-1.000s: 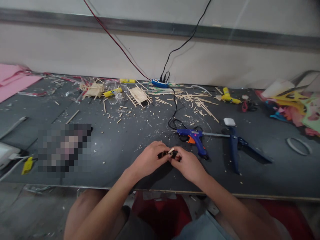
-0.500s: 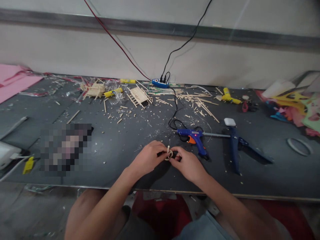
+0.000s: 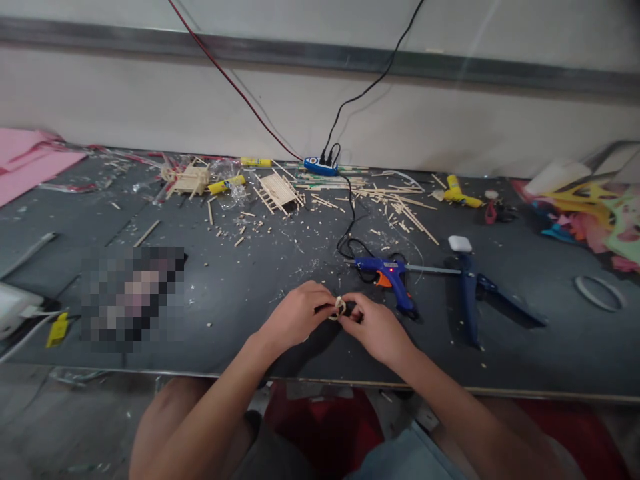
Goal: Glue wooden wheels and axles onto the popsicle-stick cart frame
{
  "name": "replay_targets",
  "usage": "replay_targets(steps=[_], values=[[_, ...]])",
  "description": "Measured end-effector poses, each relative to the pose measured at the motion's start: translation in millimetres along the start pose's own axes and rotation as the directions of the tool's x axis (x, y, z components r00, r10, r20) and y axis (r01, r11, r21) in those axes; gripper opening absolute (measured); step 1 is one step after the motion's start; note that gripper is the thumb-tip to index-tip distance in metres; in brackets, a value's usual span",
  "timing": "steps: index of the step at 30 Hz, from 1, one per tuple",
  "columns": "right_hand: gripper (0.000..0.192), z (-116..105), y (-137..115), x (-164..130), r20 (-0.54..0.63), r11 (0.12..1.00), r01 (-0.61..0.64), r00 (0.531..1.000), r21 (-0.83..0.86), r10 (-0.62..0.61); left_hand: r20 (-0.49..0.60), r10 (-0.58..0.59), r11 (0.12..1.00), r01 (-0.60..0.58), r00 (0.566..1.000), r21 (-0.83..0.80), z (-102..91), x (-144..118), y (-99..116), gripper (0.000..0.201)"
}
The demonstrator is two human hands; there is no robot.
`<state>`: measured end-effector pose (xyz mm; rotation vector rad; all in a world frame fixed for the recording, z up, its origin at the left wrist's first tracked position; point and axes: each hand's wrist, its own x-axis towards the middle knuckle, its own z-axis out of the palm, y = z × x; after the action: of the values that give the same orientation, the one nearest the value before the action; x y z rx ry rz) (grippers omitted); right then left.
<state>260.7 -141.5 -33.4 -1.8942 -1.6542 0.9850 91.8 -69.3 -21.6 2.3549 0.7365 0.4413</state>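
You are sitting at a dark worktable strewn with wooden sticks; no writing on anything is readable. A blue hot glue gun is lying just right of your hands. Your left hand and right hand are both pinching, fingers curled, a small black piece with a pale loop between them, just above the table's near edge.

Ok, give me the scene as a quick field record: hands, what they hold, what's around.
left hand: pinching a small pale loop with a dark piece under it
right hand: pinching the same loop from the other side
glue gun: lying just beyond right hand, corded
blue tool: right of glue gun
stick models: far side, amid scattered sticks
table: dark, littered
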Motion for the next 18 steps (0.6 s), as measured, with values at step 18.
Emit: replay_targets(steps=[18], values=[[0.027, 0.1, 0.0, -0.2, -0.008, 1.0, -0.002, 1.0, -0.01, 0.002, 0.014, 0.0, 1.0, 0.0, 1.0, -0.024, -1.7, 2.2, 0.8, 0.017]])
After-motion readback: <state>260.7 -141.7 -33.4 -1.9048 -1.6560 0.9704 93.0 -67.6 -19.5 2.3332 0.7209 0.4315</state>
